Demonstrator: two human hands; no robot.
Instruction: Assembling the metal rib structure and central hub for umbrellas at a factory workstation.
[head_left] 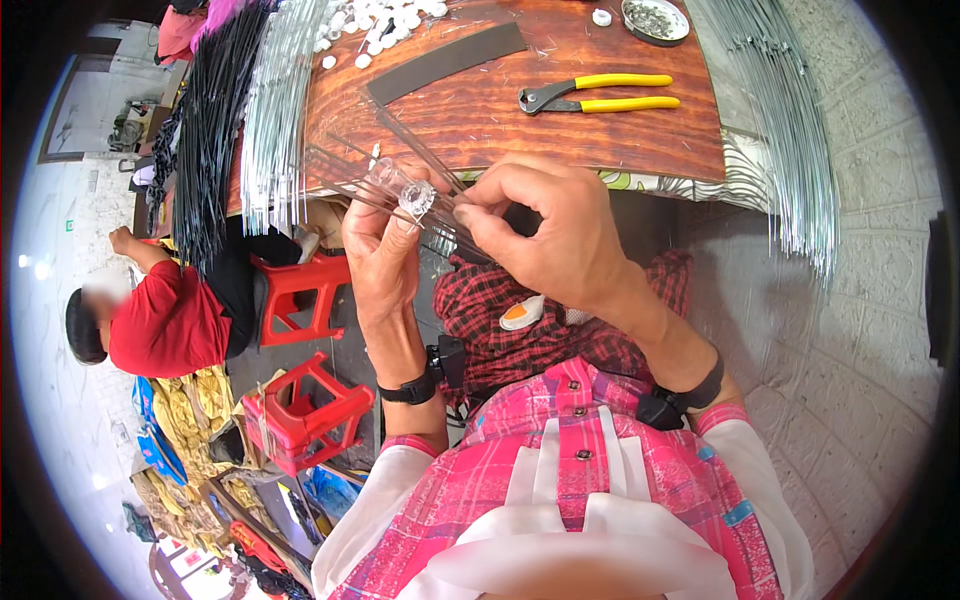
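Far left first: a person (pixel 170 325) in red, over by red stools (pixel 272 425), well apart from the action. Coming rightward: black strands (pixel 215 150), then pale strands (pixel 280 110), hanging loose over the table (pixel 640 140) edge, not yet worked by the look of it. White pieces (pixel 390 22) next, scattered up top, apparently unused too. And into the thick of it! Left hand (pixel 382 245) curled, closed round the clear piece (pixel 413 195), just short of the near edge. Held strands (pixel 415 141) clustered there, so seemingly under way, yet splayed unevenly, so likely unfinished. Strip (pixel 450 62) by the far tips: possibly a snag. Now the right hand (pixel 555 230): thumb and forefinger pinched on strands, perhaps hiding some ends. Further right, pliers (pixel 600 81) lying idle, a tin (pixel 655 22) of small bits, then grey strands (pixel 785 120) draped down.
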